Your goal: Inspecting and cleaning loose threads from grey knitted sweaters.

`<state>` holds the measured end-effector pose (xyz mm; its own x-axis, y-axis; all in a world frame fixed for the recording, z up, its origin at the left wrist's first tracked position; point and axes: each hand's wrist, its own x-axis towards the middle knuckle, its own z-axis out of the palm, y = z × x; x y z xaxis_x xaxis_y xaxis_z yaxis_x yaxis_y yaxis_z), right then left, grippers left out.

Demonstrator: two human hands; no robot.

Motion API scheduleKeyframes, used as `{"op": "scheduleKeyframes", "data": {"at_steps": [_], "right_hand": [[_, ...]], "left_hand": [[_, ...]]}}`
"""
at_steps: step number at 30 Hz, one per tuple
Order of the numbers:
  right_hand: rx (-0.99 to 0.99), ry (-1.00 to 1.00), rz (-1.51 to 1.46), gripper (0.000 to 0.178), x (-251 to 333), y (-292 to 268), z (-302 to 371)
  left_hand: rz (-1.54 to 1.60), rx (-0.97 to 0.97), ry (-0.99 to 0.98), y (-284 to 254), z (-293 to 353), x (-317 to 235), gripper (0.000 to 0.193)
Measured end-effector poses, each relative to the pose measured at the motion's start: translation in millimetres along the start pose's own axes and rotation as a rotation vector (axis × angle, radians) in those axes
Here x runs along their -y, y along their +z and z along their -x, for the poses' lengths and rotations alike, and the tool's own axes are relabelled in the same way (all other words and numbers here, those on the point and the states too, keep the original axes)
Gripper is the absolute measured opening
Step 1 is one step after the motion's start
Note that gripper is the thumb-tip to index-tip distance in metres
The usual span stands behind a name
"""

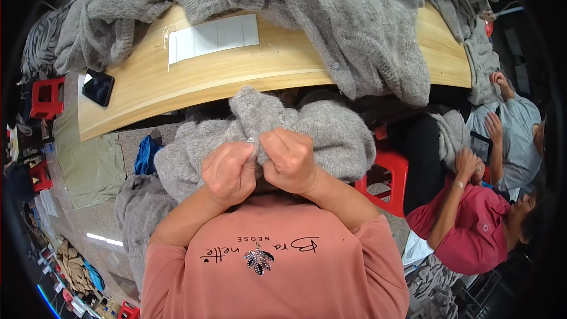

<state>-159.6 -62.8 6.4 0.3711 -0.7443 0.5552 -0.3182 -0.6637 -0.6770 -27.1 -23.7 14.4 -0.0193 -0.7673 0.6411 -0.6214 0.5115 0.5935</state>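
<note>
A fuzzy grey knit sweater (336, 136) lies bunched across my lap, in front of the table edge. My left hand (229, 171) is closed in a pinch on the knit, its knuckles up. Right beside it my right hand (288, 158) is also closed on the sweater, thumb side toward the left hand. Between the two fists shows a small shiny spot on the fabric; what exactly the fingertips pinch is hidden. A gathered fold of the sweater stands up just beyond my hands.
The wooden table (283, 74) holds piled grey knitwear (366, 29), a white paper strip (212, 40) and a black phone (97, 87). Red stools (384, 180) stand around. At right sit a person in a red shirt (458, 230) and another in grey (514, 136), handling grey knits.
</note>
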Motion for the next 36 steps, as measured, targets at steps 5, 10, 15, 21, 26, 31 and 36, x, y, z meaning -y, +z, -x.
{"op": "scheduleKeyframes", "data": {"at_steps": [5,10,15,21,26,31,36], "right_hand": [[-0.054,-0.035,0.077,0.029,-6.7,-0.6,-6.2],[-0.162,0.136,0.13,0.031,-26.8,-26.6,9.8],[-0.149,0.309,0.232,0.033,-53.7,-34.9,28.0],[0.261,0.148,0.249,0.035,-9.7,-53.4,10.1],[0.354,-0.026,0.068,0.029,11.7,-37.5,-4.2],[0.195,0.013,-0.224,0.014,2.7,-12.3,4.1],[0.166,0.238,-0.377,0.009,-0.5,-16.3,9.7]], "left_hand": [[0.029,0.027,-0.101,1.7,-7.5,-6.0,0.019],[-0.017,0.237,-0.275,-16.6,-6.1,1.0,0.015],[0.072,0.456,-0.528,-31.8,3.3,10.9,0.008],[0.432,0.499,-0.938,-29.0,-5.2,10.2,0.01],[0.42,0.53,-0.796,-29.6,-12.0,0.8,0.007],[0.517,0.511,-0.884,-26.5,-9.5,-5.9,0.005],[0.57,0.584,-0.897,-20.3,-10.1,1.9,0.004]]}}
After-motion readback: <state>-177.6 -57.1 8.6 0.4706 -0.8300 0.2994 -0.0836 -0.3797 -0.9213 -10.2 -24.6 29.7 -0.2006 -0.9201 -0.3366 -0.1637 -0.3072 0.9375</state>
